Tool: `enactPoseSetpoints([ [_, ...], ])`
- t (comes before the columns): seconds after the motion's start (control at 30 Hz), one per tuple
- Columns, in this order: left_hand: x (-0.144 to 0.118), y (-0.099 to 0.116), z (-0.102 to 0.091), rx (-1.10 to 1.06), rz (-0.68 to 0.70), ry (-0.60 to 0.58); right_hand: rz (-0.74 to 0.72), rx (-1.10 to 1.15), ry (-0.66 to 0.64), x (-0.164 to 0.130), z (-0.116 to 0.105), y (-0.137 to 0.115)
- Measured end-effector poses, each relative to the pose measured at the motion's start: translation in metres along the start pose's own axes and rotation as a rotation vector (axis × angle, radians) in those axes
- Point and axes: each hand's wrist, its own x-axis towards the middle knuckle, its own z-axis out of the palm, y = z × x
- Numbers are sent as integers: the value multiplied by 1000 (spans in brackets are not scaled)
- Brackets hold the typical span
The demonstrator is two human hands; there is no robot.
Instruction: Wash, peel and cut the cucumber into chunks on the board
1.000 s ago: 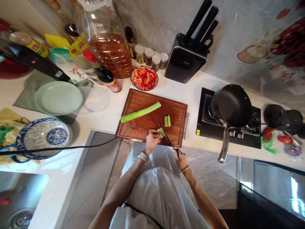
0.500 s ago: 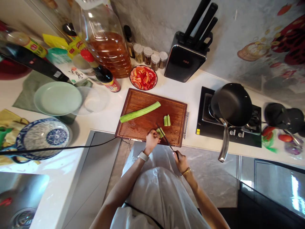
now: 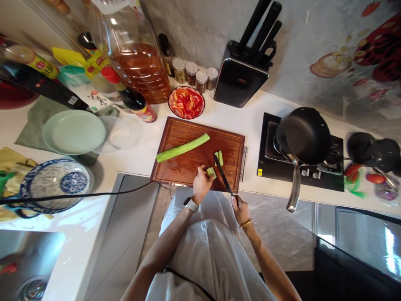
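Observation:
My right hand (image 3: 240,209) is closed around the handle of a knife (image 3: 223,173). Its dark blade points up and left over the wooden cutting board (image 3: 175,173), the tip by some short cut green pieces (image 3: 221,158). My left hand (image 3: 201,184), with a watch on the wrist, has its fingers curled against another short green vegetable piece (image 3: 211,172) near the board's front edge. A long light-green vegetable length (image 3: 183,148), perhaps cucumber or celery, lies slantwise on the board's left half. The blade is apart from the piece at my left hand.
Behind the board stand a bowl of sliced red peppers (image 3: 186,102), spice jars (image 3: 201,80), an oil jug (image 3: 138,62) and a knife block (image 3: 241,77). A frying pan (image 3: 303,136) sits on the stove at right. Left are a green plate (image 3: 74,131) and a patterned bowl (image 3: 46,184).
The knife has moved right, off the piece at my left hand and toward the other cut pieces. My left wrist has turned slightly, with its fingers still at the piece.

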Motion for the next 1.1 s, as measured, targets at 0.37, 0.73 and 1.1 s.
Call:
enactPoseSetpoints([
  [0.37,13,1,-3,-30,-120,-36,9,6,-44,-3,7,-4],
  [0.73,15,9,-13,394,-78,-80,-18,-136,-130,-2,12,-13],
  [1.1,12,13,-10,485,-69,-101,-10,-212,-186,-1,5,-12],
])
